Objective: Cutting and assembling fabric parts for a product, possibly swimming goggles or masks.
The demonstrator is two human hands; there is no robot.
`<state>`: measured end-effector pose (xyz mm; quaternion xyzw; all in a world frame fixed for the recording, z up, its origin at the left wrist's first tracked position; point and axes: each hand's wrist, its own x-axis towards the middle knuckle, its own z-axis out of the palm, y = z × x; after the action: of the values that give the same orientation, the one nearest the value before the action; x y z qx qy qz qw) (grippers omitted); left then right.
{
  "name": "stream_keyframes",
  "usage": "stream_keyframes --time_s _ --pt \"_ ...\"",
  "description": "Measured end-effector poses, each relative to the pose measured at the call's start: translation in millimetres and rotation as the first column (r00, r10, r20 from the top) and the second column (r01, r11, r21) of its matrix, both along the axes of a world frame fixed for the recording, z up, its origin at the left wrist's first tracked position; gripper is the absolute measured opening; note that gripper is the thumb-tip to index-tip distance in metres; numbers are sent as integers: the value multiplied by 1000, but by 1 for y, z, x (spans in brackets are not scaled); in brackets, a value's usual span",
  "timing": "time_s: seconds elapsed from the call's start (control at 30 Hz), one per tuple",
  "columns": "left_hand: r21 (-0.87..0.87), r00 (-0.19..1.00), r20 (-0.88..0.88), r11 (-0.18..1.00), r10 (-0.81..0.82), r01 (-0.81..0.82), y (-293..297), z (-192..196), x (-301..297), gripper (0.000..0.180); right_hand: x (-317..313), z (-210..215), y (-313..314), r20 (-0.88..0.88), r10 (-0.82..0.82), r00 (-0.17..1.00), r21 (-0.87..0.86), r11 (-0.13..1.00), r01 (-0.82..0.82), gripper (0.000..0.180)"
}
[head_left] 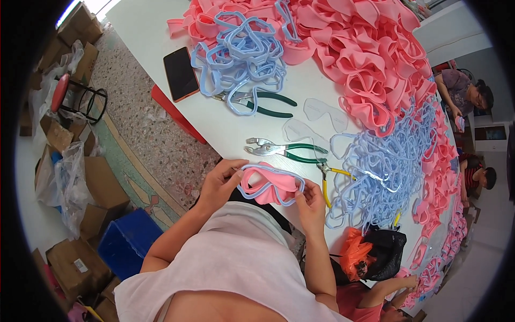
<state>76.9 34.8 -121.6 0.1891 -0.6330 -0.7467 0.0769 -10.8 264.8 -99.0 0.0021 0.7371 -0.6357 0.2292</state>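
Left hand (219, 181) and right hand (310, 199) both grasp a pink goggle skirt (266, 188) with a pale blue frame (274, 170) around its edge, fingers pinched on opposite ends (held at the near edge of the white table (316, 86)). Green-handled pliers (284, 150) lie just beyond it, with heaps of blue frames (383, 172) and pink skirts (365, 48) farther back.

Pink goggle skirt with a pale blue frame, held just below the middle of the frame.

The soft pink skirt (268, 189) is folded and bulging, lying roughly level with its left end a little higher. The thin pale blue frame (292, 181) loops around its rim, seated along the top edge and still loose at the lower right. It sits above the near edge of the white desk (225, 123).
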Motion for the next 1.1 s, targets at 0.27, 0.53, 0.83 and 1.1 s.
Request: stream_keyframes --time_s 0.27,0.53,0.83,1.1 --pt "81 998 -46 996 30 -26 12 1 1 29 5 -10 -1 -187 -89 978 -71 994 77 34" --pt "-68 994 -81 994 76 -81 18 -7 -14 28 -12 -11 -7 -367 -57 929 154 981 121 24" --pt "-385 995 37 920 95 -74 16 3 -26 27 -7 -5 -6 -665 47 745 181 978 99 22" --pt "133 977 212 991 5 -34 11 10 -36 14 -10 6 1 -144 -77 987 113 989 93 27"
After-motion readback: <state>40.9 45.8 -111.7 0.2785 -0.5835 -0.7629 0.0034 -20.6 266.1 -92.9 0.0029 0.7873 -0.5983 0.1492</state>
